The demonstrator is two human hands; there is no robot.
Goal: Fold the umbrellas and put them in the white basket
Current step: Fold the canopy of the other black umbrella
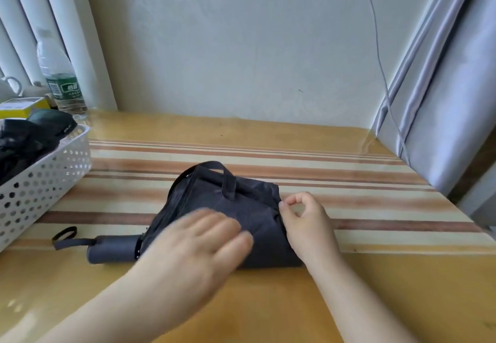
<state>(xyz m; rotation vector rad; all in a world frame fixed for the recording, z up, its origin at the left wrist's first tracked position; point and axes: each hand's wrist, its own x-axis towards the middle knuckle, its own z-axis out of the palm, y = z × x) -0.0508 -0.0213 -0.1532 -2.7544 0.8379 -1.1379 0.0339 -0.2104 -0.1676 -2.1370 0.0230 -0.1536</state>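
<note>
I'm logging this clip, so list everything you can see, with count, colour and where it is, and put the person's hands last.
umbrella: one, dark navy, collapsed on the table centre, canopy loose, handle pointing left
white basket: one, white, perforated, left edge of the table
dark bundles: count unclear, black, inside the basket
water bottle: one, clear with green label, behind the basket
yellow box: one, yellow, far left behind the basket
table: one, yellow with a striped mat
curtain: one, pale grey, right side
cord: one, thin, grey, hanging down the wall
left hand: blurred, fingers straight, flat on the canopy
right hand: pinches the canopy's right edge
</note>
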